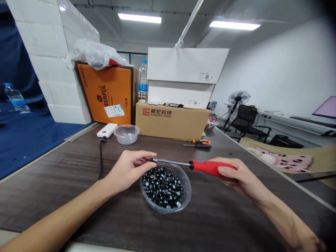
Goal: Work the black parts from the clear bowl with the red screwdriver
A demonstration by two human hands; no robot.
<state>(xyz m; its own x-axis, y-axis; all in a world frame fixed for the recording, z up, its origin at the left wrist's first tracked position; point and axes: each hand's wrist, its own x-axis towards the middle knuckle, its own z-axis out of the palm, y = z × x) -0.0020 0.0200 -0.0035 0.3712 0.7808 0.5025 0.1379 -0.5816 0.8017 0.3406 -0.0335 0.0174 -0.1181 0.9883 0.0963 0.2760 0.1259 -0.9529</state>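
In the head view, a red-handled screwdriver (210, 168) is held across a clear plastic bowl (185, 183), its grip closed firmly around the handle by the right hand (236, 178). The fingertips of the left hand (128, 171) are drawn together at the tip of the steel shaft, though whether anything small is pinched there cannot be told. The bowl stands on the dark wood-grain counter (65, 185), directly below the shaft, and is heaped with small black parts (162, 189) with metal centres. As far as is shown, most of these parts lie loose in the bowl, and no finished piece can be made out. Farther back, a smaller clear bowl (126, 138) stands beside a white power bank (107, 130), while orange-handled scissors (201, 141) lie next to a second screwdriver (196, 146).
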